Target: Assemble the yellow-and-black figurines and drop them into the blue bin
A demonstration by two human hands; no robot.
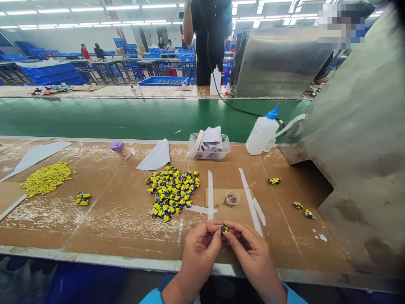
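Between the fingertips of both hands is a small yellow-and-black plastic piece (224, 229), partly hidden by the fingers. My left hand (202, 245) pinches it from the left, and my right hand (249, 247) pinches it from the right. Just beyond the hands, a small clear cup (232, 198) with dark contents and a thin stick stands on a cardboard square (218, 207) edged by tape. A heap of similar yellow-and-black pieces (172, 190) lies to the left of the hands. A few more pieces (274, 181) lie on the right.
A pile of yellow parts (47, 179) lies far left. Along the back stand a purple-lidded jar (117, 147), a clear tub with cloths (210, 147) and a white bottle (261, 135). A metal housing (357, 147) rises at right. Beyond runs a green belt (126, 116); a person (210, 42) stands behind it.
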